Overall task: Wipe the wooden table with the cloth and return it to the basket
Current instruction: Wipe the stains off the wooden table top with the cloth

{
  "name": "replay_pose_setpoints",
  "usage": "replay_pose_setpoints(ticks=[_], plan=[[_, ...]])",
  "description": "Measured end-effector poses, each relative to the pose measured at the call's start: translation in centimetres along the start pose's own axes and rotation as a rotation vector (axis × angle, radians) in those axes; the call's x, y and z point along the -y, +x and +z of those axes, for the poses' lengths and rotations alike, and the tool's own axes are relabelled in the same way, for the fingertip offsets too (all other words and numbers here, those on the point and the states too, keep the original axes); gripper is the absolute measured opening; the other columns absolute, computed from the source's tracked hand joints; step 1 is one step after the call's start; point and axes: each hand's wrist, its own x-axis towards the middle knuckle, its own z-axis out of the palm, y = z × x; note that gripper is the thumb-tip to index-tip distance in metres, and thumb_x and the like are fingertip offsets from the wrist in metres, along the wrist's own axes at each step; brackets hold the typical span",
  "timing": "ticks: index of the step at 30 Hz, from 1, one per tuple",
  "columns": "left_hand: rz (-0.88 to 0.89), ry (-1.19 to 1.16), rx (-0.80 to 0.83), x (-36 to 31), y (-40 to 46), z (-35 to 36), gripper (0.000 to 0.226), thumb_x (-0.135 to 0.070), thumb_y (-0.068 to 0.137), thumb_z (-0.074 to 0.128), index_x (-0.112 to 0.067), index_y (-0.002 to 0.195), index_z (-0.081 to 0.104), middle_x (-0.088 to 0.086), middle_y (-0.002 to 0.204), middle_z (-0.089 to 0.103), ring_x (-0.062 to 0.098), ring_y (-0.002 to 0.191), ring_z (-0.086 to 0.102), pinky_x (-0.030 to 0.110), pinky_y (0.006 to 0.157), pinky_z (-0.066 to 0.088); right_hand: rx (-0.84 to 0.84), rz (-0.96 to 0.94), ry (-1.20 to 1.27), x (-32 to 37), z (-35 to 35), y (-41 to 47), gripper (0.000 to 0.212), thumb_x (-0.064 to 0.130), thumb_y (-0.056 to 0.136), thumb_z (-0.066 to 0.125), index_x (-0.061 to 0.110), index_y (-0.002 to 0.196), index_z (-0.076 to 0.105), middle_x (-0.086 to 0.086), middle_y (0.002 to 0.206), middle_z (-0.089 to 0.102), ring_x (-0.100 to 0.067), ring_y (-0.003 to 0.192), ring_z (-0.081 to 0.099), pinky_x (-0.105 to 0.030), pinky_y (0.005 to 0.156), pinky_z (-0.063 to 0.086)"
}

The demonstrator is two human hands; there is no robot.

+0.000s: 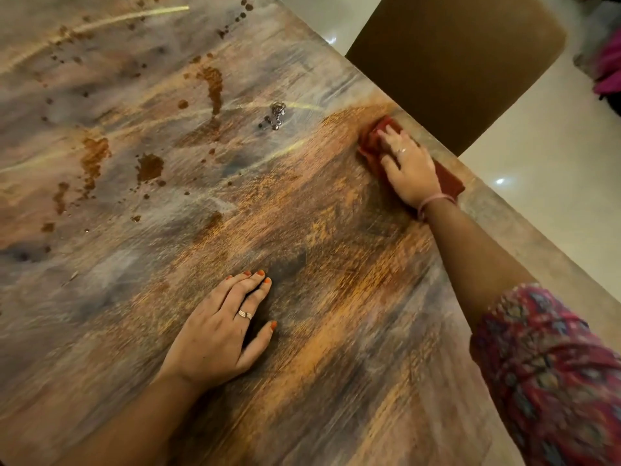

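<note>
Wooden surface (302, 264): streaked grain, brown and grey, filling most of the view; its right edge runs diagonally from upper centre to lower right.

Cloth (448, 181): red, flattened on the surface close to the right edge, partly covered by the hand above it; one corner shows behind the wrist, another bunches ahead of the fingertips.

Right hand (408, 169): palm down on the cloth, fingers spread and pressing it flat, not clenched around it. Ring on one finger, pink band (433, 200) at the wrist, patterned red sleeve (551, 375) on the upper arm.

Left hand (218, 334): open, laid flat on bare wood near the lower centre, holding nothing, well apart from the cloth. Orange-painted nails, ring on one finger.

Brown stains (149, 167): blotches and droplets scattered over the upper left of the surface.

Small shiny wet patch (277, 115): between the stains and the cloth.

Chair (463, 65): brown back, standing just beyond the right edge.

Floor (544, 183): pale, glossy tile.
</note>
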Motion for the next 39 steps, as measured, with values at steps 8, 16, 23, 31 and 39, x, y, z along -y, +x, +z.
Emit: replay_pose_setpoints(ticks=[8, 16, 23, 31, 39], plan=[[-0.003, -0.015, -0.030, 0.2, -0.1, 0.0, 0.061, -0.048, 0.095, 0.035, -0.006, 0.135, 0.052, 0.010, 0.136, 0.054, 0.026, 0.128, 0.044, 0.038, 0.108, 0.031, -0.134, 0.439, -0.017, 1.7, 1.1, 5.8, 0.056, 0.035, 0.101, 0.029, 0.021, 0.153, 0.018, -0.001, 0.161, 0.014, -0.023, 0.149, 0.008, -0.051, 0.119, 0.003], [-0.004, -0.002, 0.006, 0.1, -0.2, -0.3, 0.062, -0.049, 0.095, 0.033, -0.007, 0.136, 0.051, 0.010, 0.138, 0.052, 0.026, 0.129, 0.044, 0.037, 0.110, 0.029, 0.079, -0.470, -0.025, 15.9, 6.6, -2.7, 0.050, 0.036, 0.095, 0.040, 0.027, 0.144, 0.040, 0.006, 0.154, 0.035, -0.017, 0.144, 0.025, -0.044, 0.118, 0.012], [0.017, -0.022, -0.050, 0.4, -0.1, -0.1, 0.059, -0.047, 0.098, 0.031, -0.007, 0.136, 0.051, 0.009, 0.136, 0.054, 0.022, 0.129, 0.040, 0.035, 0.110, 0.028, -0.013, -0.249, -0.014, 8.2, 1.8, 5.6, 0.044, 0.025, 0.097, 0.037, 0.026, 0.141, 0.044, 0.001, 0.152, 0.038, -0.020, 0.143, 0.028, -0.047, 0.119, 0.016], [0.014, -0.028, -0.070, 0.5, -0.1, 0.4, 0.058, -0.048, 0.095, 0.039, -0.008, 0.136, 0.052, 0.008, 0.137, 0.053, 0.022, 0.130, 0.041, 0.036, 0.110, 0.029, -0.153, 0.189, -0.018, 8.9, 3.4, 7.4, 0.051, 0.028, 0.097, 0.036, 0.024, 0.147, 0.034, 0.002, 0.157, 0.027, -0.021, 0.146, 0.019, -0.049, 0.118, 0.014], [0.013, -0.015, -0.038, 0.5, -0.1, 0.3, 0.059, -0.048, 0.095, 0.038, -0.009, 0.137, 0.051, 0.007, 0.139, 0.052, 0.022, 0.130, 0.043, 0.035, 0.111, 0.028, -0.049, -0.321, -0.038, 16.0, 7.0, 2.0, 0.048, 0.034, 0.096, 0.039, 0.030, 0.144, 0.040, 0.009, 0.153, 0.036, -0.014, 0.143, 0.027, -0.044, 0.115, 0.017]])
